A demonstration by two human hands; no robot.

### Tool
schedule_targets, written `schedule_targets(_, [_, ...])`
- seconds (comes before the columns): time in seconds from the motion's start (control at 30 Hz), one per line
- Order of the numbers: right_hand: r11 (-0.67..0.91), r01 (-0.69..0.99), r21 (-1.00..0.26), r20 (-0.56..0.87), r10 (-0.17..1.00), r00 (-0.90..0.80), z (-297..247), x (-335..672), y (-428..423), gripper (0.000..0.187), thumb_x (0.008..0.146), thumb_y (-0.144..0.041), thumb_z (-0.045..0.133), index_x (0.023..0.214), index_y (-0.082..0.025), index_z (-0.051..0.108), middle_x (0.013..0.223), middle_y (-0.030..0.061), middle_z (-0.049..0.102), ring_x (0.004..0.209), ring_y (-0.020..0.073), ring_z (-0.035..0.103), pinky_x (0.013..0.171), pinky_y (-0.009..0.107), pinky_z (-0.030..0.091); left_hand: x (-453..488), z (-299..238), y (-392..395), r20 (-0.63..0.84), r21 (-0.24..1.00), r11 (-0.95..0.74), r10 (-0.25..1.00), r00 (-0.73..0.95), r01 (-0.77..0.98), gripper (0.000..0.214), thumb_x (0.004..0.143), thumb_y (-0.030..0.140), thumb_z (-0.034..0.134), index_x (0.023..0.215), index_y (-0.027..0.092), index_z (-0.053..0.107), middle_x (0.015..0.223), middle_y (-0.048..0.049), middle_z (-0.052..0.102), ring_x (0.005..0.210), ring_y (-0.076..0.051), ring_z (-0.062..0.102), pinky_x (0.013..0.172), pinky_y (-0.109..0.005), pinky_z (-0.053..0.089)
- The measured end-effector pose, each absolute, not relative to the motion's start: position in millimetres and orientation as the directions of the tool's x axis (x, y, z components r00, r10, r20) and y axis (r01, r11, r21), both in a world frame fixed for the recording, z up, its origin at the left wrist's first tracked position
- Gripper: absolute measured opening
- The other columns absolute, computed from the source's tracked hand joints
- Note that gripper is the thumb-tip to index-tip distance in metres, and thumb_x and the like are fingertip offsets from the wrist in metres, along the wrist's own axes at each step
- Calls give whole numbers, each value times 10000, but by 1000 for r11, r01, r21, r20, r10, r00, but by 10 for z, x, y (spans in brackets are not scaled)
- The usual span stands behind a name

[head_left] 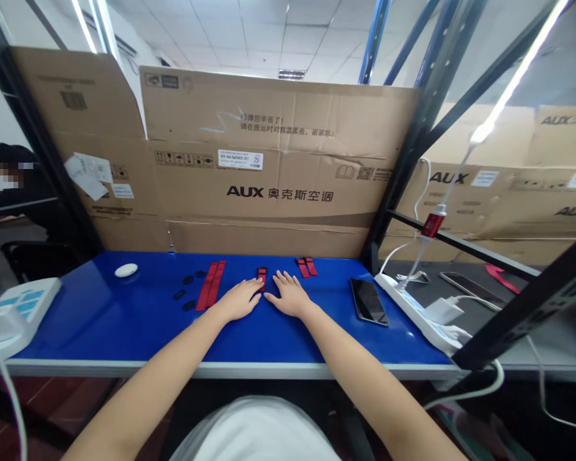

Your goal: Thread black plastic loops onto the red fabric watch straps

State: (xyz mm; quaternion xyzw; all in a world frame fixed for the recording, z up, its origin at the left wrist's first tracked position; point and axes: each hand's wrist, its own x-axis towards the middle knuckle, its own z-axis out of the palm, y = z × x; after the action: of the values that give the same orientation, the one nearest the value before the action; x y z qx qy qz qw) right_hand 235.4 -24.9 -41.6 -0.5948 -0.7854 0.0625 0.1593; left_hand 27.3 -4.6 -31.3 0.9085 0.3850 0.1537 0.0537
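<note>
My left hand (240, 299) lies flat on the blue tabletop (139, 320), fingers stretched out. Its fingertips overlap a short red webbing strap with a black buckle (262, 273); whether they press on it I cannot tell. Just right of that strap rests my right hand (290, 297), palm down with fingers spread and nothing in it. Longer red webbing straps (211, 285) lie side by side to the left of my left hand. Several small black plastic buckles (187, 305) are scattered beside them. Beyond my right hand sit two short red straps with black buckles (307, 267).
A black phone (369, 301) and a white power strip (420, 314) lie at the right. A white oval object (126, 270) is at the back left, near another white power strip (33, 314). Cardboard (278, 166) walls the back between dark metal posts (408, 147). A person (24, 186) sits far left.
</note>
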Motion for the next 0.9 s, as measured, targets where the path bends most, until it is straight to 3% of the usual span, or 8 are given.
schedule_targets(0.27, [310,907,-285,243,939,-245,-421,2333,-198,780,891,-637,333,1484,-131,307,1574,109,220,1460,274,153,1174,431,65,298,-339,-33,284,168,-697,711,643,697,505,944,369,375,1385,144,477,1462,-109,452,1360,-239,398,1138,-406,297])
schedule_targets(0.4, [322,906,-275,239,936,-260,-410,2317,-172,753,902,-611,331,1483,-132,309,1570,109,236,1458,270,161,1173,433,68,287,-342,-21,303,140,-626,765,568,767,567,933,391,394,1434,128,408,1514,-130,365,1404,-262,316,1160,-418,236])
schedule_targets(0.57, [286,918,-273,153,956,-252,-408,2304,-144,808,885,-675,295,1497,-148,284,1585,102,183,1463,286,134,1170,441,58,281,-382,17,210,154,-460,880,426,875,575,951,485,324,1429,184,432,1545,-132,299,1435,-326,221,1150,-514,183])
schedule_targets(0.9, [281,921,-269,138,958,-252,-389,2296,-160,829,879,-695,263,1504,-150,265,1588,96,170,1466,285,120,1169,436,47,285,-344,4,163,142,-436,896,414,888,600,949,521,291,1445,206,412,1555,-113,282,1437,-314,221,1156,-483,173])
